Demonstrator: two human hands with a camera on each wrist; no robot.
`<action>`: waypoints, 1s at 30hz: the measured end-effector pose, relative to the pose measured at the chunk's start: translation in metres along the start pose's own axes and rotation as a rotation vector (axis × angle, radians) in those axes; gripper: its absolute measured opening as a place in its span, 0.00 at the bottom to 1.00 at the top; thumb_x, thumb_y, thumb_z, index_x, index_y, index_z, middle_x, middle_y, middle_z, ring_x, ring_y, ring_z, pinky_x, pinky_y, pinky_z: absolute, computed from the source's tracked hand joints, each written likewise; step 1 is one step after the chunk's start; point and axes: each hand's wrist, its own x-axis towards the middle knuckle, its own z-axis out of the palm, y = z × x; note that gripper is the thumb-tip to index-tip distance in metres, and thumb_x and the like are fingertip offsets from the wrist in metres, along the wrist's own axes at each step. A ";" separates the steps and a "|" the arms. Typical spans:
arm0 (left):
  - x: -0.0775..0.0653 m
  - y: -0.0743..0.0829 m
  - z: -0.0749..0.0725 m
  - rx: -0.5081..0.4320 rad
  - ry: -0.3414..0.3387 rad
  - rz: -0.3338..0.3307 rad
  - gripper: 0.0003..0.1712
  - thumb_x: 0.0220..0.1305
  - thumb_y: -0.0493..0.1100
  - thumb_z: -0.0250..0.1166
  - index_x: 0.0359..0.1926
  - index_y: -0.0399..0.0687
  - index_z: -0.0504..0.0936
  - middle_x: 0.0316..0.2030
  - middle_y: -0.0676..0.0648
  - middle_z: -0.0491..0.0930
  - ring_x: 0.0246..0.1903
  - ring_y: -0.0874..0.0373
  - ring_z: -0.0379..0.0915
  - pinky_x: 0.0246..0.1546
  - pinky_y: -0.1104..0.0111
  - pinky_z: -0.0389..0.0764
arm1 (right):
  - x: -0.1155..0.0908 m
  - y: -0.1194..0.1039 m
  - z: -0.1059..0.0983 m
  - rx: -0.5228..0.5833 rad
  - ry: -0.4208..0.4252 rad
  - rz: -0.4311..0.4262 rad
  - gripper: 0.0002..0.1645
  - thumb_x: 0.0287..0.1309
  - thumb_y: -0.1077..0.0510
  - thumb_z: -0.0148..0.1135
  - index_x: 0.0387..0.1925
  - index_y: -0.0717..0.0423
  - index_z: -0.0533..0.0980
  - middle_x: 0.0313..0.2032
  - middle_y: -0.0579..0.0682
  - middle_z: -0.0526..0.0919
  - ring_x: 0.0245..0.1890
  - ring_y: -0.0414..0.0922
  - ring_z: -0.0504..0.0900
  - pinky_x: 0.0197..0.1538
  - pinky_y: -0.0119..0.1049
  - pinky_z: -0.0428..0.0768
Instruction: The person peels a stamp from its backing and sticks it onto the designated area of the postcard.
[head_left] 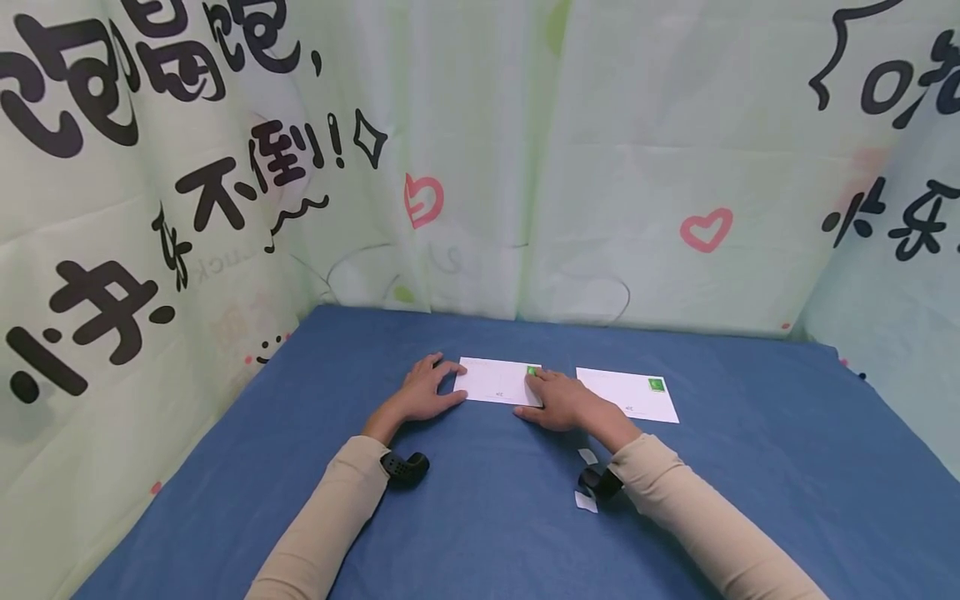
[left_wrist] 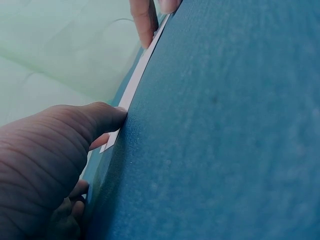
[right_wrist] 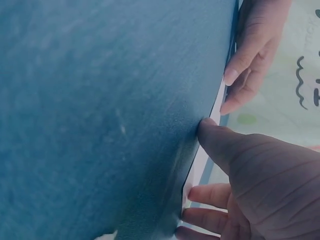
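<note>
A white card [head_left: 491,383] with a green stamp [head_left: 532,370] at its upper right corner lies flat on the blue cloth. My left hand [head_left: 426,392] touches its left end, fingers spread, thumb on the near corner. At the other end, my right hand [head_left: 562,402] rests its fingers on the stamp's corner, partly covering it, with the thumb at the near edge. In the left wrist view the card [left_wrist: 134,82] appears as a thin strip under the left thumb. The right wrist view shows the right thumb against the card's [right_wrist: 199,162] near edge.
A second white card [head_left: 611,386] with a green stamp [head_left: 657,384] lies to the right, partly behind the right wrist. Two small paper scraps, one white scrap [head_left: 587,456] and another scrap [head_left: 586,503], lie near the right forearm. A printed curtain [head_left: 480,250] encloses the table's back and sides.
</note>
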 end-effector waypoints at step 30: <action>0.001 -0.002 0.002 0.008 0.006 -0.005 0.25 0.73 0.52 0.63 0.66 0.52 0.76 0.76 0.31 0.53 0.76 0.33 0.46 0.72 0.37 0.51 | -0.046 -0.007 0.003 0.050 0.101 -0.194 0.41 0.68 0.42 0.64 0.69 0.67 0.69 0.65 0.66 0.75 0.65 0.62 0.74 0.66 0.58 0.71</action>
